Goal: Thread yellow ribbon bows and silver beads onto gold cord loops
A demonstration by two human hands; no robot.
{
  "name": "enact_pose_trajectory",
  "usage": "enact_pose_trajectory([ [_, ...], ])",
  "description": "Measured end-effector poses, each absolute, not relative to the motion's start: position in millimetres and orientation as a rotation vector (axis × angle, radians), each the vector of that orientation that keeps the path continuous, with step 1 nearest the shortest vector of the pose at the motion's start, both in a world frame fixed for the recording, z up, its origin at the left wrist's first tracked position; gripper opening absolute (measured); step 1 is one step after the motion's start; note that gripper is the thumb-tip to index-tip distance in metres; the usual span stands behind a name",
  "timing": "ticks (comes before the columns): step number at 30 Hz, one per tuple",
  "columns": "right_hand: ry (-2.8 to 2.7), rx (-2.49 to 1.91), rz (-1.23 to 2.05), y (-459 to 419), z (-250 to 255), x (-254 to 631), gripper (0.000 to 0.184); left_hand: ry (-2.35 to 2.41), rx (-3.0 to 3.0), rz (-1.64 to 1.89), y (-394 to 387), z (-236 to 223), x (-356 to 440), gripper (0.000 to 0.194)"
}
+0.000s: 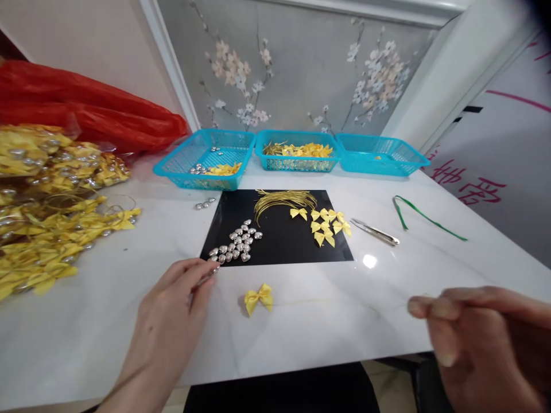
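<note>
At the lower left corner of the black mat (279, 252), my left hand (172, 315) is closed, its fingertips pinching a silver heart bead beside a cluster of silver heart beads (241, 238). A single yellow bow (259, 299) lies on the white table in front of the mat. From this bow a thin, pale gold cord (301, 302) runs right toward my right hand (477, 332). That hand is raised and somewhat blurred, thumb and finger pressed together on the cord's end. Gold cords (286, 201) and several more yellow bows (325, 215) lie on the mat.
Three blue baskets (379, 166) stand along the back, two holding bows. Tweezers (375, 232) and a green ribbon (430, 218) lie to the right. Finished-looking strings of yellow bows (55, 229) pile up at left, near a red bag (86, 103). Loose beads (205, 204) sit left of the mat.
</note>
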State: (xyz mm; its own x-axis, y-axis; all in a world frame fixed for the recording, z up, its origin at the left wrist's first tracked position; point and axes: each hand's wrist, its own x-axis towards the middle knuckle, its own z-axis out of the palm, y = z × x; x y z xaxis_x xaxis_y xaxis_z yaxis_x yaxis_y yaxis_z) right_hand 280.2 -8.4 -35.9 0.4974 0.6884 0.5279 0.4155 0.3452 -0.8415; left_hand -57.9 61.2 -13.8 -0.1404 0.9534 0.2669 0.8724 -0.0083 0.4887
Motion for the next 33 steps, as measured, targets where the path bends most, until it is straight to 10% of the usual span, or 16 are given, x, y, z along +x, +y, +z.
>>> enact_pose_trajectory([
  [17, -1.523, -1.005, 0.807, 4, -5, 197, 0.023, 1.879, 1.632, 0.95, 43, -7, -50, 0.029],
  [33, -1.656, -0.934, 0.654, 14, -10, 165, 0.027, 1.446, 1.29, 1.065, 22, 1, -28, 0.013],
])
